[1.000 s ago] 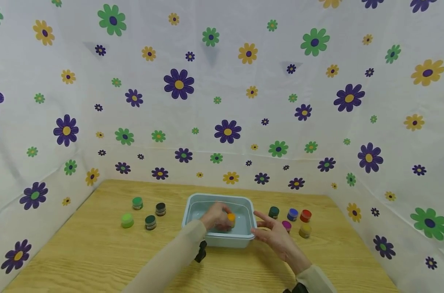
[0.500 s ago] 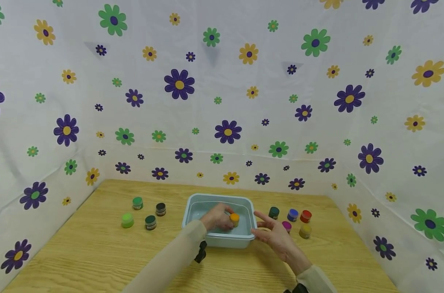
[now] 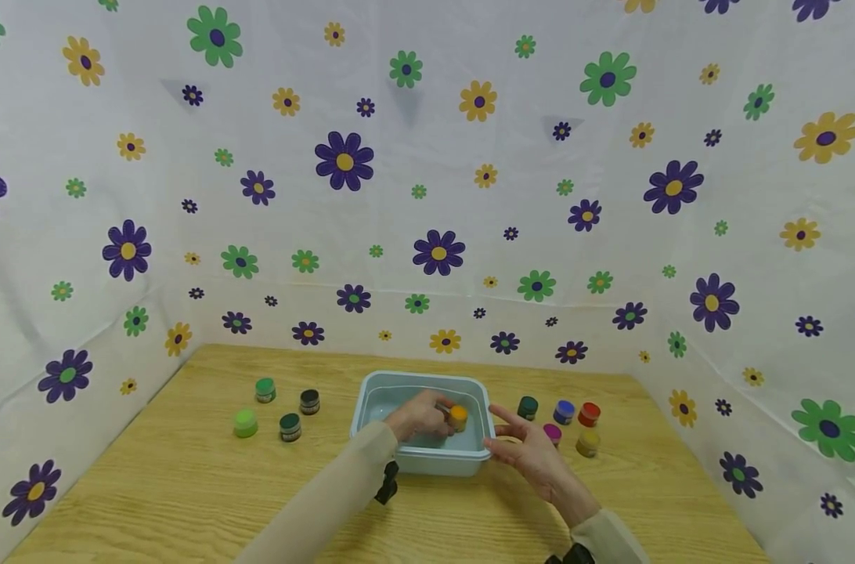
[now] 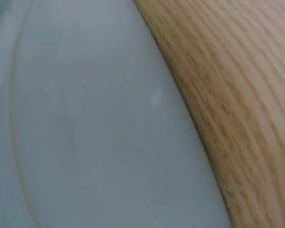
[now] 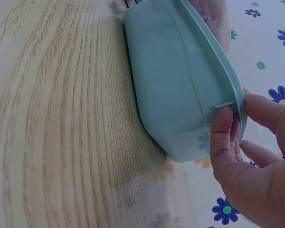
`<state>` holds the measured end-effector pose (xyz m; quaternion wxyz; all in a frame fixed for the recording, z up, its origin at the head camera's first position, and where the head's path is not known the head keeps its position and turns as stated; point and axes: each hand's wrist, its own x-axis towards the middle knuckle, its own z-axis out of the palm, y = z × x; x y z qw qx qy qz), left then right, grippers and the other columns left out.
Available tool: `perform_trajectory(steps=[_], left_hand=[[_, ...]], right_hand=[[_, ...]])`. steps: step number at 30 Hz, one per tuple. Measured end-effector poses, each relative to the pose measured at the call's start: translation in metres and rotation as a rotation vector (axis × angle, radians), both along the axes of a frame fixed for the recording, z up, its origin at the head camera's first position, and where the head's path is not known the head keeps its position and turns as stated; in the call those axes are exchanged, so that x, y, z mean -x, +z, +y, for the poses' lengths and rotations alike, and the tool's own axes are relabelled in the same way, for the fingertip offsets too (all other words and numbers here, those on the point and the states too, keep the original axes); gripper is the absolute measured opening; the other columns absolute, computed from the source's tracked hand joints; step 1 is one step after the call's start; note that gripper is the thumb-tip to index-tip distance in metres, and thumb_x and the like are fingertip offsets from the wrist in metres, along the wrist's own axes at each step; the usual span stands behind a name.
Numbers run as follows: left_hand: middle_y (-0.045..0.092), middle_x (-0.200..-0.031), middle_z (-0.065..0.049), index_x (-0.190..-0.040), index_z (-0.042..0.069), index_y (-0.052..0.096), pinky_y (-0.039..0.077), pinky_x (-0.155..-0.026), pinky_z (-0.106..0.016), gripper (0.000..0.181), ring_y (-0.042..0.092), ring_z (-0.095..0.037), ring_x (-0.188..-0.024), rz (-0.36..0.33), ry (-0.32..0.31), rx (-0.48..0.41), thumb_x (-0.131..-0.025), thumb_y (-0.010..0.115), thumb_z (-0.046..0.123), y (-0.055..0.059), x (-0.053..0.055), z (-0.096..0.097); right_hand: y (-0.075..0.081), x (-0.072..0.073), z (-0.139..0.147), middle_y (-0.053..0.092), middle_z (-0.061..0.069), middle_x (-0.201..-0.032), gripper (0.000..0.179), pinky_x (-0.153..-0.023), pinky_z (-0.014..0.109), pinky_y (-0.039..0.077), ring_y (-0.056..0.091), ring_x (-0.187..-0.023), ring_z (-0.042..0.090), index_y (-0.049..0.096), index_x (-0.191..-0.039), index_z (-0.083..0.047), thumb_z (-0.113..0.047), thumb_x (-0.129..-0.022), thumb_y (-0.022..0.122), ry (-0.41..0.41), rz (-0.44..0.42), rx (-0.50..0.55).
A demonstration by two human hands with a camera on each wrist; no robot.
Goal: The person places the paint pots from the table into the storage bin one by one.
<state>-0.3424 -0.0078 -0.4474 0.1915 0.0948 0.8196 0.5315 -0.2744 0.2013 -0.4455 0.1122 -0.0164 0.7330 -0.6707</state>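
A pale blue plastic tub [image 3: 427,464] stands on the wooden table. My left hand [image 3: 420,415] reaches down inside it, fingers curled against a small paint jar with an orange lid [image 3: 458,417], pinching its left side. Part of that jar is hidden behind the fingers. At the tub's right end, my right hand [image 3: 529,454] holds the rim; in the right wrist view its thumb and fingers [image 5: 222,137] grip the tub's corner from both sides of the lip. The left wrist view has only the tub wall [image 4: 99,114] and wood grain, with no hand.
Left of the tub stand several jars, among them a light green jar [image 3: 245,424] and a black-lidded jar [image 3: 309,402]. On the right are a blue-lidded jar [image 3: 564,413], a red-lidded jar [image 3: 589,414], a yellow jar [image 3: 587,444] and others. A flowered cloth [image 3: 438,211] encloses the back and sides.
The orange-lidded jar has shifted right and slightly toward the back inside the tub, along with my left fingers. My right hand and the tub have stayed in place.
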Motion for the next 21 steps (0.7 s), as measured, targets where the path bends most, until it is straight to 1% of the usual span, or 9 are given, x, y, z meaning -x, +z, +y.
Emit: perform_trajectory(steps=[6, 9, 11, 12, 15, 17, 18, 21], left_hand=[[0.065, -0.116, -0.020, -0.130, -0.006, 0.055, 0.056, -0.091, -0.041, 0.049, 0.065, -0.027, -0.100, 0.009, -0.028, -0.008, -0.082, 0.064, -0.013, -0.0015, 0.0016, 0.0005], [0.064, -0.116, -0.018, -0.129, -0.005, 0.056, 0.055, -0.091, -0.039, 0.047, 0.062, -0.024, -0.100, 0.020, -0.032, 0.014, -0.083, 0.065, -0.010, 0.0004, 0.0013, 0.0016], [0.065, -0.114, -0.016, -0.128, -0.005, 0.057, 0.055, -0.089, -0.036, 0.045, 0.060, -0.021, -0.097, 0.034, -0.032, 0.038, -0.084, 0.065, -0.009, 0.0012, 0.0016, 0.0030], [0.065, -0.114, -0.015, -0.127, -0.004, 0.058, 0.055, -0.088, -0.035, 0.045, 0.059, -0.021, -0.096, 0.039, -0.030, 0.046, -0.083, 0.065, -0.009, 0.0018, 0.0018, 0.0036], [0.064, -0.114, -0.015, -0.127, -0.004, 0.058, 0.055, -0.087, -0.035, 0.045, 0.058, -0.022, -0.096, 0.038, -0.017, 0.035, -0.082, 0.064, -0.011, 0.0021, 0.0027, 0.0060], [0.064, -0.116, -0.017, -0.126, -0.006, 0.058, 0.055, -0.089, -0.037, 0.045, 0.059, -0.023, -0.098, 0.038, -0.007, 0.018, -0.081, 0.062, -0.012, 0.0031, 0.0023, 0.0076], [0.063, -0.117, -0.018, -0.126, -0.006, 0.058, 0.055, -0.091, -0.039, 0.046, 0.059, -0.024, -0.101, 0.035, -0.002, 0.005, -0.081, 0.063, -0.013, 0.0024, 0.0029, 0.0080], [0.061, -0.122, -0.021, -0.128, -0.008, 0.056, 0.055, -0.092, -0.042, 0.047, 0.059, -0.026, -0.104, 0.045, 0.004, 0.002, -0.081, 0.061, -0.013, 0.0040, 0.0016, 0.0084]], right_hand=[[-0.0018, 0.0005, 0.0006, 0.050, 0.021, -0.123, 0.071, -0.085, 0.032, 0.059, 0.061, -0.092, 0.020, 0.043, -0.148, -0.008, -0.013, -0.085, 0.076, -0.004, -0.007, -0.003], [-0.0029, 0.0010, 0.0011, 0.050, 0.022, -0.123, 0.070, -0.085, 0.034, 0.059, 0.061, -0.092, 0.020, 0.043, -0.148, -0.008, -0.013, -0.085, 0.076, -0.006, 0.004, -0.011], [-0.0029, 0.0013, 0.0013, 0.050, 0.021, -0.123, 0.070, -0.086, 0.034, 0.059, 0.061, -0.093, 0.020, 0.044, -0.147, -0.009, -0.013, -0.085, 0.076, -0.009, -0.001, -0.012], [-0.0028, 0.0014, 0.0013, 0.050, 0.021, -0.123, 0.070, -0.086, 0.034, 0.059, 0.061, -0.093, 0.020, 0.044, -0.148, -0.009, -0.013, -0.085, 0.076, -0.009, -0.001, -0.013], [-0.0028, 0.0022, 0.0012, 0.050, 0.021, -0.123, 0.070, -0.087, 0.035, 0.059, 0.061, -0.093, 0.020, 0.044, -0.148, -0.009, -0.013, -0.086, 0.076, -0.006, -0.001, -0.015], [-0.0026, 0.0028, 0.0011, 0.050, 0.021, -0.124, 0.070, -0.088, 0.035, 0.059, 0.062, -0.093, 0.019, 0.043, -0.148, -0.010, -0.014, -0.086, 0.076, -0.003, -0.002, -0.013], [-0.0027, 0.0032, 0.0011, 0.050, 0.022, -0.125, 0.070, -0.088, 0.036, 0.059, 0.062, -0.093, 0.019, 0.043, -0.148, -0.010, -0.014, -0.086, 0.075, -0.001, 0.000, -0.012], [-0.0026, 0.0038, 0.0011, 0.049, 0.023, -0.126, 0.070, -0.088, 0.036, 0.059, 0.062, -0.093, 0.019, 0.043, -0.148, -0.009, -0.014, -0.086, 0.075, 0.003, 0.006, -0.010]])
